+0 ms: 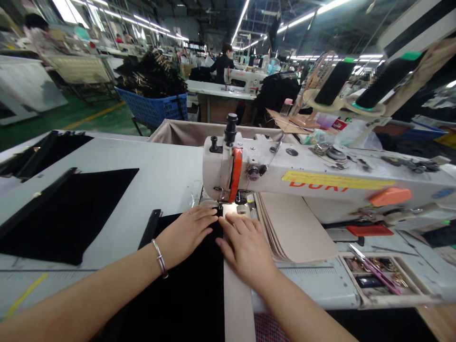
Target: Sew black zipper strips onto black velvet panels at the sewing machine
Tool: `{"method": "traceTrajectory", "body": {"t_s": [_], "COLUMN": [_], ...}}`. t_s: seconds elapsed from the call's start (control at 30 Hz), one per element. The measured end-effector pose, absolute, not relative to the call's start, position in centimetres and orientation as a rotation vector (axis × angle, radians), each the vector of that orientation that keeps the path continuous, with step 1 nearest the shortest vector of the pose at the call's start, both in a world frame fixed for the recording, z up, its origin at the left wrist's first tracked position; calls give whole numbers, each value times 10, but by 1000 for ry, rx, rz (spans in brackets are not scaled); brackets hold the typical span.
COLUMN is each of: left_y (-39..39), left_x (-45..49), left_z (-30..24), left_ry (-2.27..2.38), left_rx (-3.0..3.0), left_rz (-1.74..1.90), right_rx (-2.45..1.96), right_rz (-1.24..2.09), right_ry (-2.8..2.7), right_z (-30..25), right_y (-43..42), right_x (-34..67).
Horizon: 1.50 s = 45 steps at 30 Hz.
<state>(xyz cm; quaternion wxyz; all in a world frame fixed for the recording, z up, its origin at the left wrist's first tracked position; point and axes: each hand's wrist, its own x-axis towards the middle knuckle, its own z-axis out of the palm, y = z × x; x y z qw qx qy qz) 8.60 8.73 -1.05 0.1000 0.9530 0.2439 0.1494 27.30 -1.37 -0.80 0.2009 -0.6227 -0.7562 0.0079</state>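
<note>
My left hand [187,232] lies flat, fingers stretched, on a black fabric piece [185,285] in front of the needle of a white sewing machine [320,180]. My right hand [245,247] rests flat beside it on a beige strip [237,304] that runs along the black fabric's right edge. Both sets of fingertips point toward the lit needle area [231,206]. A silver bracelet [160,259] circles my left wrist.
A stack of beige cut pieces [299,228] sits right of the needle. Black fabric pieces [67,213] lie at the left of the table. A tray with scissors [377,275] is at the right. A blue basket [156,109] and other workers stand behind.
</note>
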Motion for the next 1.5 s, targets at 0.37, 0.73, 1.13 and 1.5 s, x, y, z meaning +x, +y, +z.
{"method": "traceTrajectory", "body": {"t_s": [0.37, 0.73, 1.13, 1.5], "left_y": [97, -23, -45, -9], "left_x": [85, 30, 22, 56], "left_z": [-21, 12, 13, 0], "left_ry": [685, 251, 190, 553], "left_rx": [2814, 2886, 2985, 3050], "left_rz": [478, 176, 273, 236], "right_rx": [-1766, -1393, -1251, -1231], "right_rz": [27, 41, -297, -450], "right_ry": [-2091, -2097, -2090, -1963], "right_z": [-7, -11, -23, -25], "right_y": [-12, -131, -159, -139], "right_x": [272, 256, 243, 232]}}
